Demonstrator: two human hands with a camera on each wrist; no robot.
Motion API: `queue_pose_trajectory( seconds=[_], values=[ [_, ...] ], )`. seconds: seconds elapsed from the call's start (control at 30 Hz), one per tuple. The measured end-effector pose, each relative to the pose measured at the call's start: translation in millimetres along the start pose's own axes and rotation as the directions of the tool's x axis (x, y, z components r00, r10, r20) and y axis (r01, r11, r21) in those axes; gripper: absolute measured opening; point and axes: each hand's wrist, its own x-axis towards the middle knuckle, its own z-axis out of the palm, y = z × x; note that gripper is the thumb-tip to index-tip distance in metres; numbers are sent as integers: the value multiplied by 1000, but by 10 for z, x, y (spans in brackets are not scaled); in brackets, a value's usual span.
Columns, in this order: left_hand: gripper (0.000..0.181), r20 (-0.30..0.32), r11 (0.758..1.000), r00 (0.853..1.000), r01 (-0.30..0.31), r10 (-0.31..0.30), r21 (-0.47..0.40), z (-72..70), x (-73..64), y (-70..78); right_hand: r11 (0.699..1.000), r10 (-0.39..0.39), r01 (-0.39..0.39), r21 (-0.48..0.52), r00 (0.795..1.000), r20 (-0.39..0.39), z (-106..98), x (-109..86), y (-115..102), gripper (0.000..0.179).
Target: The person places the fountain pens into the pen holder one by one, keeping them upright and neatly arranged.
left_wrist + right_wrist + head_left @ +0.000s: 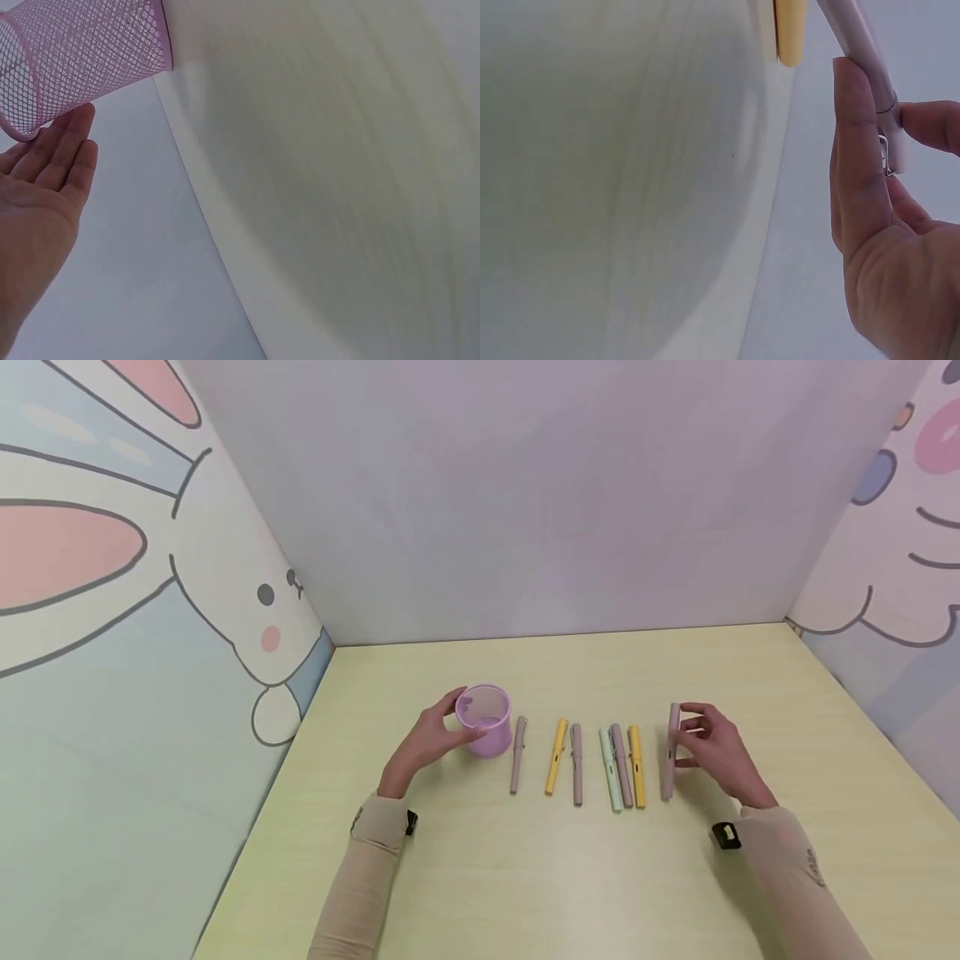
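Tabletop [585,877] with mesh cup [491,742] and lilac pen [673,717] held well apart
The cup is spanned by the wide grip of the left hand [431,743]; six other pens [577,768] are laid between; rightmost, the lilac pen is pinched in the narrow grip of the right hand [718,752]; the cup is best steadied, the pinch held clear of neighbours.

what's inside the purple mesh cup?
No loose item shows in the cup; the head view reveals part of its bottom and far inner wall. Its near side and the left hand obscure the nearest interior; small items there can't be ruled out.
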Motion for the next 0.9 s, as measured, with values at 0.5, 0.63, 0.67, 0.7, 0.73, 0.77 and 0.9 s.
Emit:
queue_pose_trajectory(
  seconds=[0.5, 0.63, 0.67, 0.7, 0.73, 0.77, 0.9],
  values=[
    [89, 2, 1000, 1000, 1, -1, -11, 1, 1, -15, 992, -118, 121, 39, 990, -72, 88, 26, -71, 53],
    [89, 4, 1000, 1000, 7, -7, -5, 3, 2, -10, 987, -141, 148, 70, 986, -92, 147, 41, -88, 52],
    [89, 5, 1000, 1000, 8, -8, -5, 3, 3, -9, 984, -147, 155, 85, 984, -96, 165, 45, -92, 52],
    [89, 6, 1000, 1000, 11, -11, -3, 3, 2, -9, 982, -155, 165, 94, 983, -99, 183, 49, -95, 52],
    [89, 7, 1000, 1000, 13, -13, -3, 2, 1, -6, 979, -165, 175, 106, 981, -104, 202, 55, -99, 51],
    [89, 8, 1000, 1000, 14, -14, -3, 1, 0, -2, 975, -173, 186, 121, 979, -106, 222, 60, -106, 51],
    [90, 11, 1000, 1000, 17, -17, -2, -1, 1, 6, 960, -212, 229, 162, 970, -115, 303, 87, -141, 49]
  ],
)
